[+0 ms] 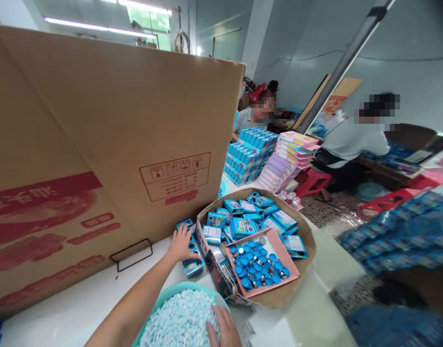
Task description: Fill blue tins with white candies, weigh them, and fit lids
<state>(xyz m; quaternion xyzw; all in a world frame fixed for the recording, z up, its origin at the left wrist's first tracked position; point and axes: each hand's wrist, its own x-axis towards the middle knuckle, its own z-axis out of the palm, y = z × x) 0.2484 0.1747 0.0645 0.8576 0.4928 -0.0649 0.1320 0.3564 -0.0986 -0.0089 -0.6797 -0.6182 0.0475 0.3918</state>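
Note:
My left hand (181, 245) reaches forward with its fingers spread over a row of small blue boxes (193, 266) with round openings on top. The row stands on the table between the big carton and an open cardboard tray. My right hand (225, 327) is at the right side of a turquoise basin (167, 292), its fingers apart and touching small pale blue tablets (183, 318). Beside both hands, the cardboard tray (304, 262) holds many blue printed boxes (243, 226). Inside it, a pink tray (292, 278) contains blue round caps (255, 262).
A tall brown carton (116, 120) walls off the left side. Behind the tray stand stacked blue boxes (248, 154) and pink cartons (288, 161). Two people (252, 120) sit farther back. Blue packs (402, 231) are piled at the right. A wire bracket (133, 255) leans by the carton.

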